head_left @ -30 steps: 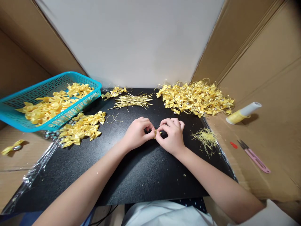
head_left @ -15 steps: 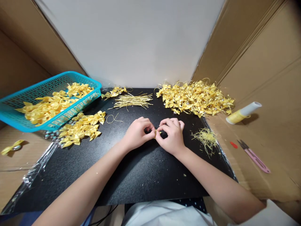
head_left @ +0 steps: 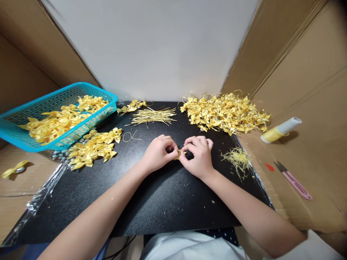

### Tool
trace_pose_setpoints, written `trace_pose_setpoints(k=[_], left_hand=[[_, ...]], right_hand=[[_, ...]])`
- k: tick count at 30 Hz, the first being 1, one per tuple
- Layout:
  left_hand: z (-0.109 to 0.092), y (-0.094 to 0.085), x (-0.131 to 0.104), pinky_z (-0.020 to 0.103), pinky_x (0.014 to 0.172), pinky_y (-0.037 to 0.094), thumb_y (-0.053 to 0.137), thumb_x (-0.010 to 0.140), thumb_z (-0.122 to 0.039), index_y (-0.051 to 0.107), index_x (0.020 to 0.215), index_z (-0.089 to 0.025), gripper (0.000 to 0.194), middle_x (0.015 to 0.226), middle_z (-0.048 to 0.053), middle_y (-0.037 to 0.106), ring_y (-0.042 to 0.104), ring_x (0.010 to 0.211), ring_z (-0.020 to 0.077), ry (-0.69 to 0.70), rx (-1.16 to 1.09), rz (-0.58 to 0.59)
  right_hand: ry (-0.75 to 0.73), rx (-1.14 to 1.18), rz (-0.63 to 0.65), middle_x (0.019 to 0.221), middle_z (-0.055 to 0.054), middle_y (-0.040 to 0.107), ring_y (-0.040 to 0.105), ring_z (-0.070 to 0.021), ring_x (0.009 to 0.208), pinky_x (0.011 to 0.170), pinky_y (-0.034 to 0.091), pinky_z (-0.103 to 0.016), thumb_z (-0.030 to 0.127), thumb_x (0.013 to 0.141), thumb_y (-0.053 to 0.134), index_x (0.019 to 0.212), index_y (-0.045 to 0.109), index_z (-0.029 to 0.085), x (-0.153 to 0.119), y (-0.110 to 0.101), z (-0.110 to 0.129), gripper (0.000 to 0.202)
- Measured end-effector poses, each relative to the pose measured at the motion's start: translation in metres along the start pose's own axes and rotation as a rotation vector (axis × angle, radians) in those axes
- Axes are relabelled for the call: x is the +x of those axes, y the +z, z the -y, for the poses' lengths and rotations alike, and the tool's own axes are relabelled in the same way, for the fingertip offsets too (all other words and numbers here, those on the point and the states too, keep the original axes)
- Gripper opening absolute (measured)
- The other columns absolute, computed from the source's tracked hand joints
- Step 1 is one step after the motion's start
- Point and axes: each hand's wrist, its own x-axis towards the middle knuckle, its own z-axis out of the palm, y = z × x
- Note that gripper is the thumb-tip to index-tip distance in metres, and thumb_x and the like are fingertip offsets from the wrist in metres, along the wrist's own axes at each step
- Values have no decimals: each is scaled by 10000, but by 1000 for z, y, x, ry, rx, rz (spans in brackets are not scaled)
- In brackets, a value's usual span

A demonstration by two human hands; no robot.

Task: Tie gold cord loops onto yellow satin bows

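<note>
Near the middle of the black work surface (head_left: 151,202), my left hand (head_left: 162,153) and my right hand (head_left: 198,156) meet fingertip to fingertip. Both pinch a small yellow ribbon bow (head_left: 179,154), mostly hidden by the fingers. Beyond my hands lies a bundle of gold cords (head_left: 153,116), with one looped cord (head_left: 131,137) apart from it. To the left is a group of yellow bows (head_left: 93,148) beside silver bells (head_left: 58,155). A large heap of yellow bows with gold loops (head_left: 225,112) sits at the back right.
A blue plastic basket (head_left: 35,147) with yellow bows stands at the left. On the right are thread clippings (head_left: 238,160), a spool of yellow thread (head_left: 279,130), a red scrap (head_left: 269,167) and pink thread snips (head_left: 294,182). A single bow with a bell (head_left: 16,169) lies far left.
Both hands stay in nearly the same place, still pinching the bow. Only the fingertips have shifted slightly, and a little more yellow shows between them.
</note>
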Motion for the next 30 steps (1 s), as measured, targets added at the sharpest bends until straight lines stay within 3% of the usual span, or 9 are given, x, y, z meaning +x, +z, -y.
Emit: trace_pose_setpoints(k=[8,21,30], left_hand=[[-1,0,-1,294,688,397,598,747,-151,625,651,-173,102,664,2,596,509,701,159,1,-4,-7],[0,1,0,289,688,393,601,749,-139,629,645,-171,112,668,4,600,503,701,159,-10,3,6],[-2,0,-1,289,688,384,611,744,-130,635,653,-165,100,661,3,589,503,698,159,-3,-6,8]], right_hand=[[-19,-10,5,895,-7,697,550,-222,917,869,280,-415,275,756,653,770,656,236,1,-4,-1,42],[-13,-15,-13,842,1,697,552,-212,881,841,278,-407,208,765,630,650,634,228,0,-3,-2,117],[-30,4,10,895,2,696,553,-215,912,864,273,-415,259,753,657,780,664,238,0,-4,-2,35]])
